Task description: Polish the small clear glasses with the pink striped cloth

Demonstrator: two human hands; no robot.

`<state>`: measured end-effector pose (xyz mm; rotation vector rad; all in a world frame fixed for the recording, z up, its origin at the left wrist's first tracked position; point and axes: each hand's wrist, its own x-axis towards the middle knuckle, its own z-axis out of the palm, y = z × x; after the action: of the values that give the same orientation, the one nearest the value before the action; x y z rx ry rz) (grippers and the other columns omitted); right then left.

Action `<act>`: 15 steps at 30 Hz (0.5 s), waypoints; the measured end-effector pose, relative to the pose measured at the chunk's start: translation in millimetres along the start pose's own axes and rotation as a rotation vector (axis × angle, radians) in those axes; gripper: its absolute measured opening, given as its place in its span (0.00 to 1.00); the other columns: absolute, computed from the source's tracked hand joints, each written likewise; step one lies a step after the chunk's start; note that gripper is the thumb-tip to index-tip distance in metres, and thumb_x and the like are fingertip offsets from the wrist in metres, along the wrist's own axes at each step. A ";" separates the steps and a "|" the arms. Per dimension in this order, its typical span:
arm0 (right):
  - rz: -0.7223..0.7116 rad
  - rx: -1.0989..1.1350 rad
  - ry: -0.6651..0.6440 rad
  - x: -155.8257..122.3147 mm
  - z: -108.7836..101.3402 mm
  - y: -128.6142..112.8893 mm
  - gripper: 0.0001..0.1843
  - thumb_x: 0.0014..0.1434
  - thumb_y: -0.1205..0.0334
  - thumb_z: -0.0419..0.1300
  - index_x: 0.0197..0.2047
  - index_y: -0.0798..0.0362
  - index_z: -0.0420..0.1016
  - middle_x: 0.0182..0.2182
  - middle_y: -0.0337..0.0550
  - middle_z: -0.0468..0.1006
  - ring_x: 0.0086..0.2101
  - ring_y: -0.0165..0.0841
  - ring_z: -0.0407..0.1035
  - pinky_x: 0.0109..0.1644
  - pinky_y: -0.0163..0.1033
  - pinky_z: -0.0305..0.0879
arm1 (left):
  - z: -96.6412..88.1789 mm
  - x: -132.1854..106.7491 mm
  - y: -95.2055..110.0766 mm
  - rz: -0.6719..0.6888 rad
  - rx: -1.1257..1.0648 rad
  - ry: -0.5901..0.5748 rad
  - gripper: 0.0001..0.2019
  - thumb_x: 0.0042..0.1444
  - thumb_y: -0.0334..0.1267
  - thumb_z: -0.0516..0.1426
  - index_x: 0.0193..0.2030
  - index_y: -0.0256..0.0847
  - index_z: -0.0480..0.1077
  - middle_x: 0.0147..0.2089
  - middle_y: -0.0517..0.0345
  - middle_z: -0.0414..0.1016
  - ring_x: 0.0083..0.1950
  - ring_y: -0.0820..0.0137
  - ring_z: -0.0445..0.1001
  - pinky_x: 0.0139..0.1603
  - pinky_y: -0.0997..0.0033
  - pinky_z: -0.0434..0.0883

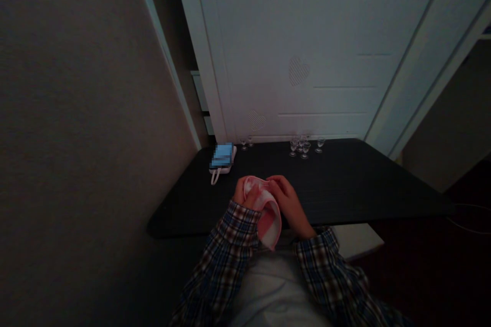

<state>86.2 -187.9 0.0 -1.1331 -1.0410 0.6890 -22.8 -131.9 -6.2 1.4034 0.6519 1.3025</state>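
A pink and white cloth point(269, 225) is bunched between my hands above the front part of a dark table, its lower end hanging down. My left hand point(247, 194) is closed around the cloth from the left. My right hand point(283, 192) pinches its upper right edge with bent fingers. Whether something is wrapped in the cloth, I cannot tell. Beyond my hands stand small stemmed glasses: several in a cluster point(299, 146) towards the right, and two, including this glass point(244, 144), towards the left.
The dark table point(345, 184) runs up to a white panel point(307, 25) with heart patterns. At its left rear lies a white device point(230, 163) with a strap loop and a blurred blue screen. A white box-like object point(358, 240) sits below the front edge. A wall is at left.
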 end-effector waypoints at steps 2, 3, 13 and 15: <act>0.005 -0.015 -0.004 -1.1 -0.2 -2.7 0.13 0.59 0.52 0.51 0.40 0.50 0.68 0.35 0.39 0.72 0.35 0.31 0.66 0.36 0.34 0.62 | 0.8 -0.3 -0.2 -0.007 -0.009 0.005 0.12 0.51 0.41 0.56 0.40 0.40 0.63 0.35 0.55 0.73 0.33 0.69 0.72 0.32 0.69 0.70; 0.008 -0.021 -0.004 -1.4 -0.3 -3.4 0.13 0.59 0.52 0.50 0.40 0.50 0.68 0.35 0.39 0.72 0.34 0.30 0.66 0.36 0.34 0.61 | 1.1 -0.4 -0.6 -0.007 -0.010 0.006 0.12 0.51 0.42 0.56 0.41 0.40 0.63 0.35 0.55 0.73 0.33 0.69 0.72 0.32 0.70 0.70; 0.039 0.031 -0.004 -2.9 -0.5 0.6 0.12 0.58 0.52 0.52 0.42 0.48 0.67 0.34 0.37 0.71 0.32 0.30 0.65 0.32 0.33 0.60 | 1.2 0.9 -5.0 -0.002 0.037 0.090 0.17 0.47 0.44 0.57 0.43 0.40 0.64 0.34 0.57 0.71 0.31 0.71 0.70 0.30 0.73 0.68; 0.041 0.027 0.001 -3.4 -0.4 -0.6 0.12 0.58 0.51 0.51 0.42 0.48 0.67 0.34 0.37 0.72 0.31 0.30 0.65 0.32 0.33 0.60 | 1.5 0.6 -3.8 0.013 0.047 0.088 0.17 0.48 0.44 0.56 0.43 0.40 0.63 0.35 0.57 0.71 0.31 0.71 0.70 0.30 0.73 0.68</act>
<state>85.3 -191.1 -0.6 -1.1341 -1.0073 0.7331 -20.3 -130.8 -9.3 1.3963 0.7383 1.3733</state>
